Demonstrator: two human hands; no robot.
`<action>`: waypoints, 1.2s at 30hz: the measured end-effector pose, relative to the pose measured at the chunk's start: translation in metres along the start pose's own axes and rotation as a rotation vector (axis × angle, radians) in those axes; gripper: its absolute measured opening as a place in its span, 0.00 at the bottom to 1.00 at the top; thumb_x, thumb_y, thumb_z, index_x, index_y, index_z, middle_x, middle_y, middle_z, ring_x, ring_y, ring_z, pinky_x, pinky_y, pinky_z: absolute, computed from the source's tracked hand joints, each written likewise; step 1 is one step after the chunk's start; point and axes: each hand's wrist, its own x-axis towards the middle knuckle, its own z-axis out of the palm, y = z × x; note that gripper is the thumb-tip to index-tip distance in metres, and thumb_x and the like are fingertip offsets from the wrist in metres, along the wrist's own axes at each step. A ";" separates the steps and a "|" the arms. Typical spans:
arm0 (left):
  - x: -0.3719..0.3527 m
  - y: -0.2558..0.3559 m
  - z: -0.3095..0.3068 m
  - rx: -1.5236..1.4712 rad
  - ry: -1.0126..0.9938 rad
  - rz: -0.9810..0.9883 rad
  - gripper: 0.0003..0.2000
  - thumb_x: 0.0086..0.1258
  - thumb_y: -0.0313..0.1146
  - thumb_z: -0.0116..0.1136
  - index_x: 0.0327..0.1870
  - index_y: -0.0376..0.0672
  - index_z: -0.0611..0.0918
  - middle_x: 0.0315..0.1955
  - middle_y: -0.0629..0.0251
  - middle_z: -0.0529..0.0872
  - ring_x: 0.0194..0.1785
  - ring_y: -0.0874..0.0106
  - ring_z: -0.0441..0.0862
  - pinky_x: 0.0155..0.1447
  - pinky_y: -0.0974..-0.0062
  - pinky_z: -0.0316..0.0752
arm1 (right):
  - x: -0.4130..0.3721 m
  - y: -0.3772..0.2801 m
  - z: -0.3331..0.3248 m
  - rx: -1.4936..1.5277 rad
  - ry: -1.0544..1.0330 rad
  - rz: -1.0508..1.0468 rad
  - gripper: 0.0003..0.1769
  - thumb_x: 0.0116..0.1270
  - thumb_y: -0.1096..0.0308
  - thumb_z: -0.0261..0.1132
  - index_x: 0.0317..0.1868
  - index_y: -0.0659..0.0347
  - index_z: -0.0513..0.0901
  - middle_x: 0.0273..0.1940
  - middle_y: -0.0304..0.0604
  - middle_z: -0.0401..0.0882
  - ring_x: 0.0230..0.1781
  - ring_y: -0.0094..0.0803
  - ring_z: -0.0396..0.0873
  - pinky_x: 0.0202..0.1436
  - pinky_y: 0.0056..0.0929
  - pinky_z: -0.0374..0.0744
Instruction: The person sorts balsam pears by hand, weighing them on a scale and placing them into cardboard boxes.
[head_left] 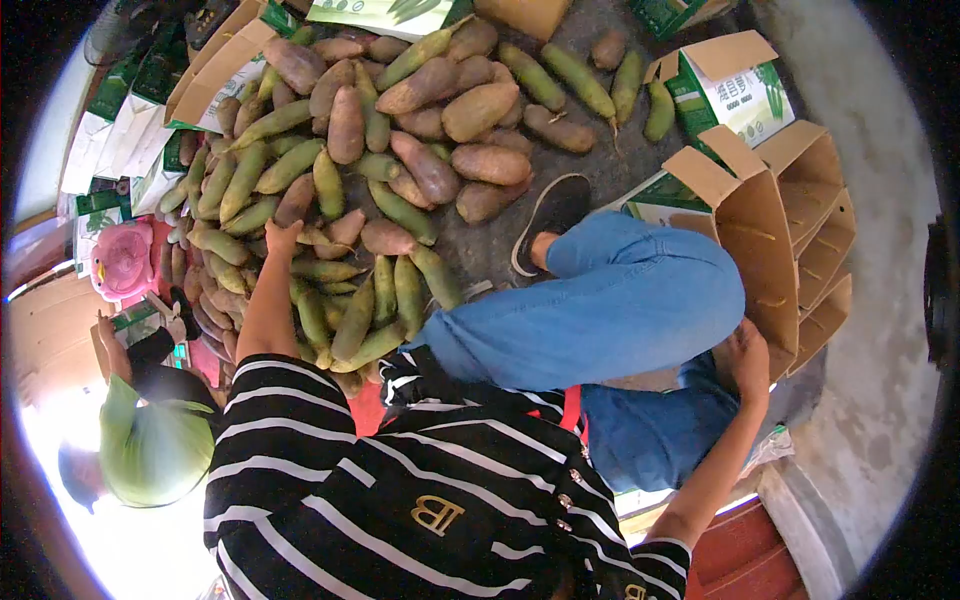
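My left hand (283,238) reaches into a big heap of radishes, its fingers closed around the lower end of a reddish-brown radish (296,200). Green radishes (327,185) and purplish ones (346,125) lie all about it. On the other side, past my bent knee, my right hand (748,360) has its fingers curled at the lower edge of an open cardboard box (750,235). Part of those fingers is hidden against the box and my jeans.
More open boxes (815,200) stand behind that one, and a green-and-white printed box (735,95) sits farther back. At left are a pink plastic item (122,262) and another person in a green top (150,450). A concrete wall (875,200) bounds the right.
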 end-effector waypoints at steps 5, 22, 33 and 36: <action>-0.029 0.039 0.004 0.182 -0.062 -0.151 0.44 0.44 0.53 0.72 0.60 0.33 0.67 0.52 0.48 0.75 0.49 0.59 0.77 0.48 0.64 0.76 | 0.001 0.003 0.001 -0.010 -0.012 0.024 0.18 0.61 0.71 0.58 0.53 0.59 0.75 0.44 0.54 0.79 0.45 0.52 0.77 0.47 0.40 0.75; -0.269 0.236 0.079 -0.791 -0.557 -0.006 0.27 0.59 0.47 0.62 0.54 0.38 0.72 0.39 0.63 0.79 0.37 0.76 0.76 0.37 0.77 0.72 | 0.000 -0.005 -0.009 -0.154 -0.025 0.070 0.16 0.61 0.67 0.60 0.49 0.62 0.76 0.44 0.54 0.77 0.47 0.50 0.75 0.49 0.41 0.73; -0.463 0.471 0.092 -0.329 -0.645 1.662 0.32 0.50 0.42 0.67 0.55 0.36 0.71 0.49 0.50 0.74 0.53 0.56 0.73 0.59 0.67 0.68 | -0.002 -0.009 -0.004 -0.155 0.019 0.044 0.14 0.60 0.66 0.60 0.45 0.63 0.76 0.40 0.54 0.78 0.44 0.51 0.76 0.46 0.44 0.73; -0.459 0.457 0.108 -0.405 -0.498 1.698 0.28 0.55 0.40 0.65 0.55 0.37 0.71 0.48 0.52 0.74 0.51 0.59 0.74 0.56 0.67 0.70 | -0.004 -0.013 -0.007 -0.168 -0.002 0.046 0.15 0.60 0.66 0.60 0.46 0.62 0.77 0.41 0.54 0.78 0.44 0.51 0.76 0.46 0.44 0.74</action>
